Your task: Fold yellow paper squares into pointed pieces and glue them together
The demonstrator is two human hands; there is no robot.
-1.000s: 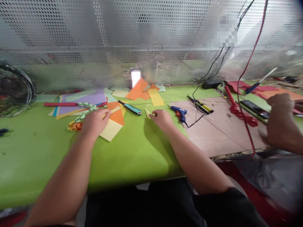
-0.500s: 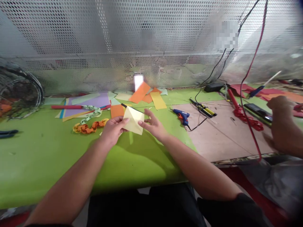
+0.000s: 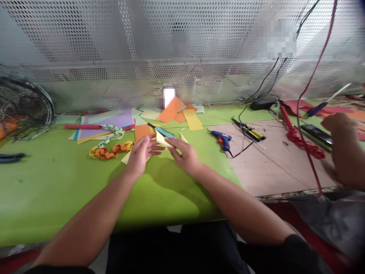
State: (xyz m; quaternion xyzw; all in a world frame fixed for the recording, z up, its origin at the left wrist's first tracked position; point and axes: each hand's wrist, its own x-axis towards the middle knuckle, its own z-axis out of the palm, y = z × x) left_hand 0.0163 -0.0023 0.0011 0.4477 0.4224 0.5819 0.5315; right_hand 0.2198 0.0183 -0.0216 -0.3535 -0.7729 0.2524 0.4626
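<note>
Left hand [image 3: 139, 156]: fingers are extended, with the tips at the paper; whether it is gripped cannot be told.
Right hand [image 3: 184, 156]: fingers are laid across the paper, slightly curved; the grip cannot be told.
Folded yellow paper [image 3: 163, 139]: is kept between the hands, partly hidden by fingers.
Teal-handled craft knife [image 3: 163, 132]: is seen just behind, partly covered.
Orange paper chain [image 3: 111, 151]: lies left of the hands on the green worktop [image 3: 57, 190].
Co-worker's hand [image 3: 339, 125]: is blurred at the right edge.

Paper chain [image 3: 111, 151] on table [image 3: 57, 190], L of glue gun [image 3: 222, 140]; mesh panel [image 3: 85, 38] behind.
</note>
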